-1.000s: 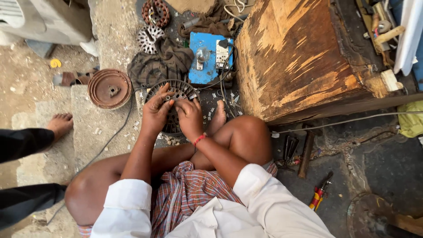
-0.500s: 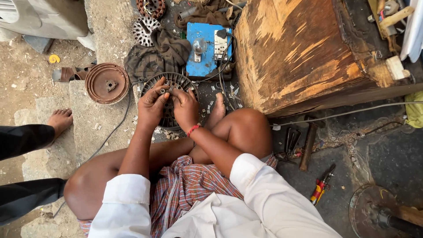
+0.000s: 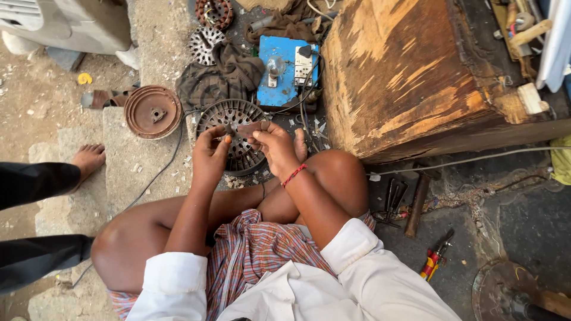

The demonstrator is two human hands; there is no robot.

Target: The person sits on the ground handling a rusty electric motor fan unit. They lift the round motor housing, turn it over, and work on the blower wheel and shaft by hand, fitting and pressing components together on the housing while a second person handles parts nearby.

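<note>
Pinching a thin strip (image 3: 253, 128) between both hands (image 3: 209, 151) (image 3: 275, 145) over the stator (image 3: 233, 135); grip looked slight, it could've slipped into the slots.

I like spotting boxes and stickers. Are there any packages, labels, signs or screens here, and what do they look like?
No packages, signs or screens show.
Blue board: flat blue square above the hands, carrying a bulb and white switch plate; no label readable.
White casing: top left corner, pale grey-white, slatted; no sticker visible.
</note>
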